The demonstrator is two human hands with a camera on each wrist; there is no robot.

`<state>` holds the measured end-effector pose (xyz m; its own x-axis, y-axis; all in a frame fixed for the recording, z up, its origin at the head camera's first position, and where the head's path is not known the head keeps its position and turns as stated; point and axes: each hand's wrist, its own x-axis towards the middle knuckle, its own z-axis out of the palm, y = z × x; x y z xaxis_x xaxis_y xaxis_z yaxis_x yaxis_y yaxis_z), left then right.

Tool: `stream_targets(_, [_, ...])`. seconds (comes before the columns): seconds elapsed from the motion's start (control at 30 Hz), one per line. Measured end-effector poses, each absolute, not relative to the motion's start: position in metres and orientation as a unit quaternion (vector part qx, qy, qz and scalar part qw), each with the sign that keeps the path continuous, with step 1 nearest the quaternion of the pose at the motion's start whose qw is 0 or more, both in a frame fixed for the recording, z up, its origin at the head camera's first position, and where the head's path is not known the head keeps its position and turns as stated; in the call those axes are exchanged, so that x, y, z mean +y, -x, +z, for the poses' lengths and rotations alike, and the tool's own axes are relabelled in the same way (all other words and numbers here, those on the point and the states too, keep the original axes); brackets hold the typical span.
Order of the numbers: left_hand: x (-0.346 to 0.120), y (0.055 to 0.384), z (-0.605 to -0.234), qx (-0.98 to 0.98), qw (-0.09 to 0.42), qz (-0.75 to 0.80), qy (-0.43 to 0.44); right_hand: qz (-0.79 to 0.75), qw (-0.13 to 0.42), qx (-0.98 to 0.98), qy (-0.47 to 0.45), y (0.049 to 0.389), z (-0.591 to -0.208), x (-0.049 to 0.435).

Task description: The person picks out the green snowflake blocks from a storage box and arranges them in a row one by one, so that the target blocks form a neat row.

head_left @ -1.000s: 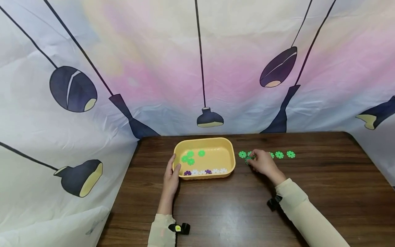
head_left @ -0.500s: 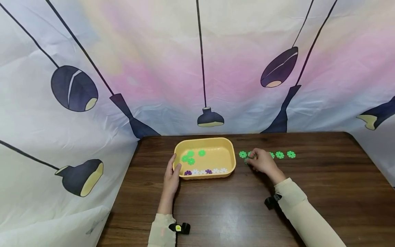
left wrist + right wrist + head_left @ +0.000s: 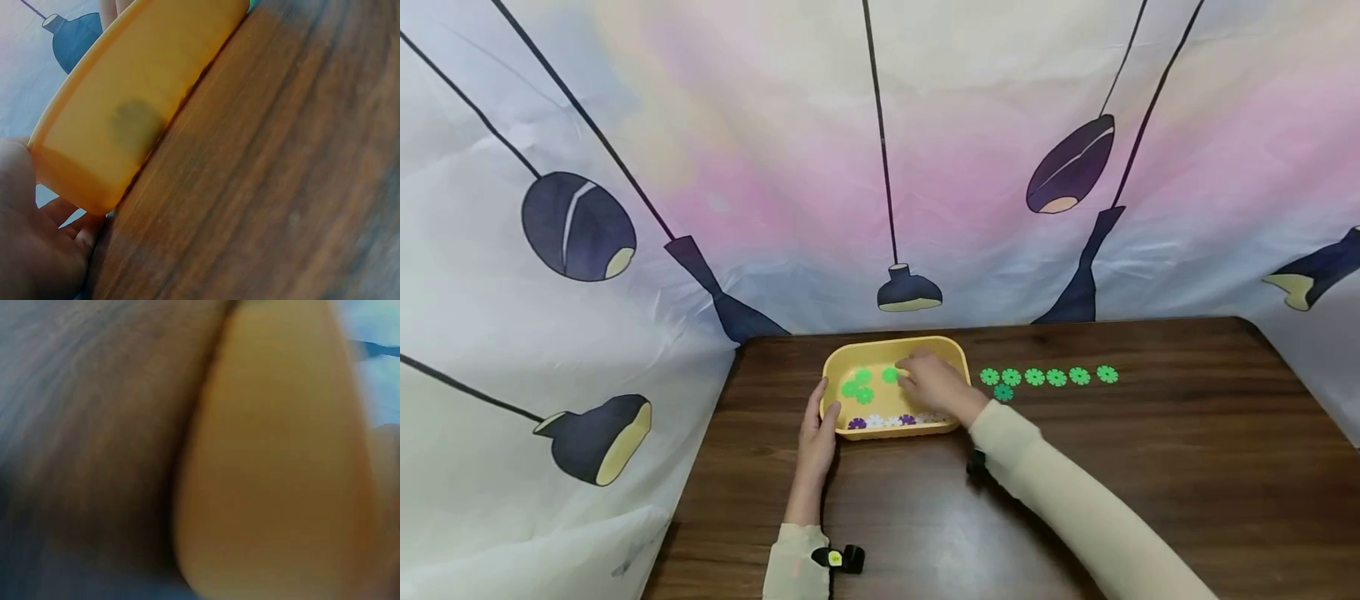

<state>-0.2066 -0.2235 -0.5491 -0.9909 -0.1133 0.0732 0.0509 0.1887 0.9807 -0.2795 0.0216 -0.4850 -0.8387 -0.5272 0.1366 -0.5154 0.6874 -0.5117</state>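
Note:
My left hand (image 3: 817, 433) grips the left side of a yellow plastic basin (image 3: 958, 354), thumb over the rim and fingers along the outer wall. My right hand (image 3: 934, 383) reaches over the basin's right side, its fingertips right beside a green snowflake building disc (image 3: 890, 375). Several more green discs (image 3: 863, 395) lie together at the left inside. Purple discs (image 3: 857, 423) and white discs (image 3: 874, 422) line the near inner wall, partly behind the right wrist. The left wrist view shows the left hand (image 3: 37, 231) at the basin's end; the right wrist view is blurred.
On the dark wooden table (image 3: 910, 517), a row of green discs (image 3: 1034, 377) runs to the right of the basin. A darker green disc (image 3: 1003, 392) lies just in front of the row's left end. A cloth backdrop (image 3: 775, 167) with printed lamps hangs behind the table.
My right hand has let go of the darker green disc, leaving it on the table in front of the row, and moved left into the basin. The left hand stays on the basin.

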Motion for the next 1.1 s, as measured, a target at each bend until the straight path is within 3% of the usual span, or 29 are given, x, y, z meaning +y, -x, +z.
stream_targets(0.1, [-0.220,0.202,-0.551,-0.766,0.056,-0.640,-0.025,-0.229,0.038,0.931,0.280,0.280,-0.503,0.006])
stream_targets(0.33, [-0.225,0.203,-0.545,-0.768,0.081,-0.634,-0.023,-0.235,0.012,0.932,0.277,0.283,-0.509,-0.006])
stream_targets(0.57, [-0.230,0.205,-0.543,-0.769,0.072,-0.635,-0.021,-0.327,0.095,0.909,0.241,0.290,-0.508,-0.008])
stream_targets(0.67, [-0.230,0.205,-0.545,-0.766,0.076,-0.638,-0.026,-0.345,0.107,0.901,0.241,0.292,-0.508,-0.008])
stream_targets(0.9, [-0.227,0.204,-0.552,-0.766,0.071,-0.639,-0.032,-0.407,0.051,0.873,0.263,0.292,-0.511,0.001])
stream_targets(1.1, [-0.224,0.208,-0.551,-0.764,0.073,-0.641,-0.015,-0.507,0.039,0.827,0.239,0.285,-0.486,0.027])
